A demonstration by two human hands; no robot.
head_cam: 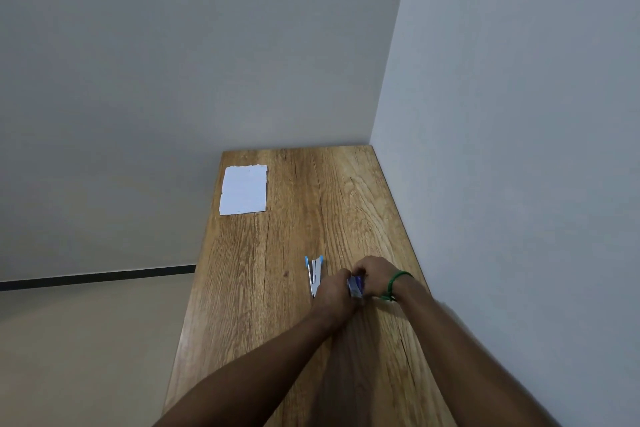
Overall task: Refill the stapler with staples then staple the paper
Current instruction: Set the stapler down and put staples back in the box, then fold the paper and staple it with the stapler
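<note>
Stapler (314,274) is lying on the wooden table (304,204), swung open so that its two arms are spreading into a narrow V, each far tip capped in light blue. Its near end is disappearing behind the left hand (334,295). Both hands are meeting just to the right of it: the left hand and the right hand (375,276) are curling their fingers round one small blue box (356,286) and gripping it between them just above the wood. What the box is holding cannot be told. One green band (398,282) is circling the right wrist.

The table's right long edge is running flush along the right wall (519,114), and its far edge is butting against the back wall, so the hands are working close to the right wall with little room on that side. The left long edge is standing open over the floor (86,340). White paper (244,190) is lying flat in the far left corner, its left side sitting almost at the table's edge; whether it is one sheet or several cannot be told. A wide stretch of wood is lying between the paper and the stapler, which are well apart.

Counted: one stapler, one box, one patch of paper, two hands
</note>
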